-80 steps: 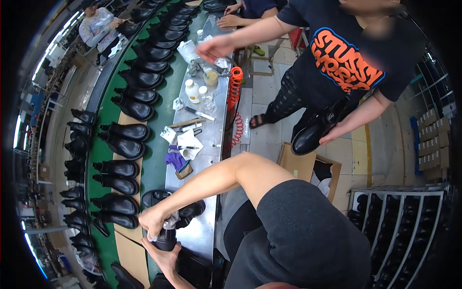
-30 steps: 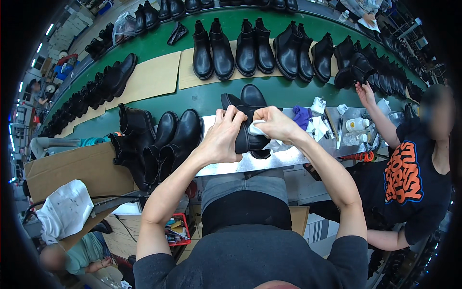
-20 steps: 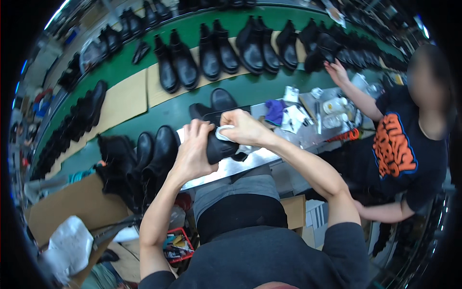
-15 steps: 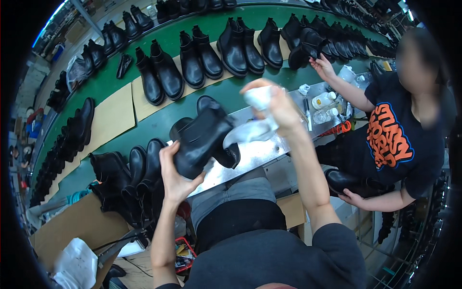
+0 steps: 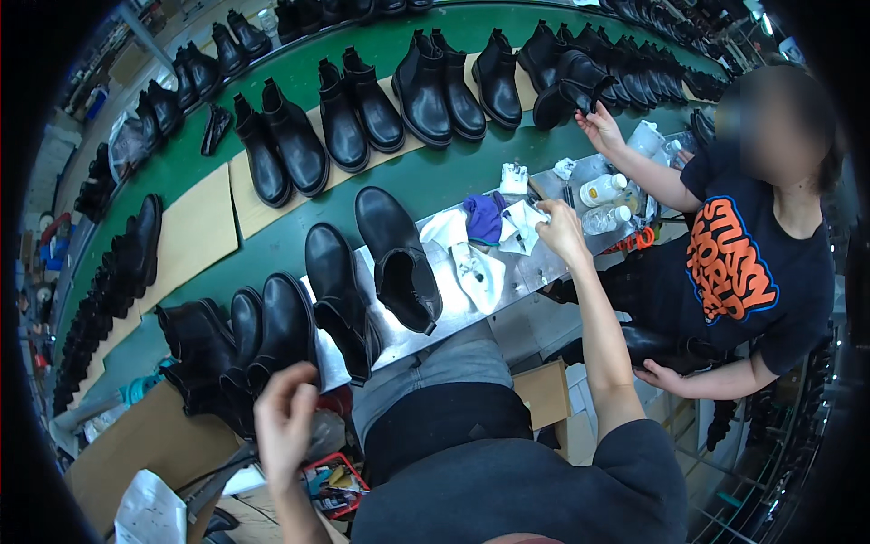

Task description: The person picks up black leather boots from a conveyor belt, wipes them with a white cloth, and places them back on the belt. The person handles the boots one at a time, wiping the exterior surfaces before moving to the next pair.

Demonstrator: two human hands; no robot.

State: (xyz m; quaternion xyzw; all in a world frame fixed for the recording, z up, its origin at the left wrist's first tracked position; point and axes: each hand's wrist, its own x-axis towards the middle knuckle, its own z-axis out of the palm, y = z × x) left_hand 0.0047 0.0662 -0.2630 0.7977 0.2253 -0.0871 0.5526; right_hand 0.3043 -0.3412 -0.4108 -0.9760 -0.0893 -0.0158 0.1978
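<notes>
Head view: right hand (image 5: pixel 562 231) grasps a white cloth (image 5: pixel 523 227); left hand (image 5: pixel 285 422) hangs open (empty) near black boots (image 5: pixel 272 331). Wiping step, seemingly; next needs a boot picked up.

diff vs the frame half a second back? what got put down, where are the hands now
The left hand let go of the black boot; that boot now lies on the metal worktop, and the hand has dropped low, empty, near the boots at the bench's left end. The right hand carried the white cloth rightward and presses it on the worktop. The boots on the green conveyor look unchanged.
</notes>
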